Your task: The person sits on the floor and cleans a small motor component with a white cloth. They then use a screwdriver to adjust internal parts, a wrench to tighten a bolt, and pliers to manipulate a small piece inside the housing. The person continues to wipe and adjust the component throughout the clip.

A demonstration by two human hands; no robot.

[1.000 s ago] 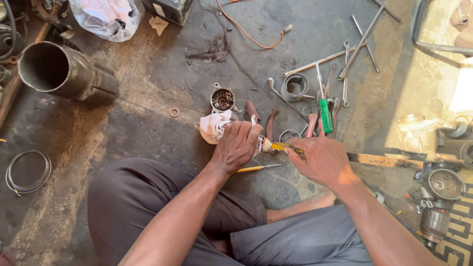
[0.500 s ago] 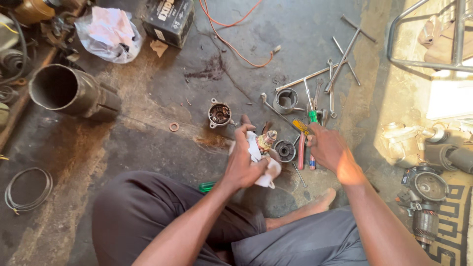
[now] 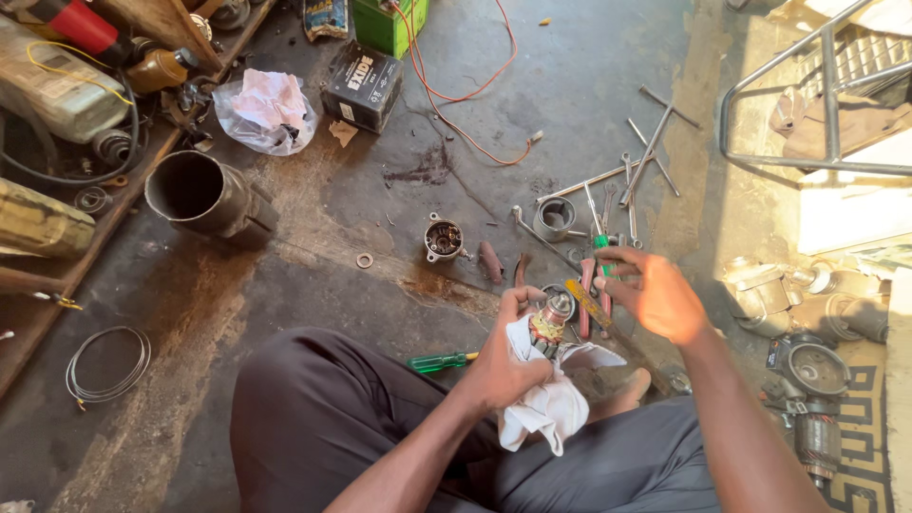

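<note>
The person sits on a stained concrete floor point(image 3: 313, 275) with knees drawn up, both hands raised above the lap. The left hand point(image 3: 508, 356) is closed around a small motor part point(image 3: 553, 318) with copper windings, held upright and wrapped underneath in a white rag point(image 3: 551, 408) that hangs down over the thigh. The right hand point(image 3: 655, 294) is just beside it, fingers loosely curled; it seems to pinch the end of a thin yellow tool point(image 3: 587, 302) that slants toward the motor part, though the grip itself is hard to make out. A green-handled screwdriver point(image 3: 439, 362) lies on the floor close to the left knee. Ahead of the hands rests a round metal housing point(image 3: 444, 237), with a small ring point(image 3: 365, 260) a little to its left. Farther right, a scatter of spanners and rods point(image 3: 627, 180) is spread over the floor, along with another screwdriver with a green handle point(image 3: 602, 255). A wide metal pipe point(image 3: 204, 198) lies on its side at the left, near a crumpled plastic bag point(image 3: 266, 109) and a black battery point(image 3: 361, 85) with an orange wire point(image 3: 456, 95) curling past it. A coil of wire point(image 3: 106, 364) lies at the far left.
</note>
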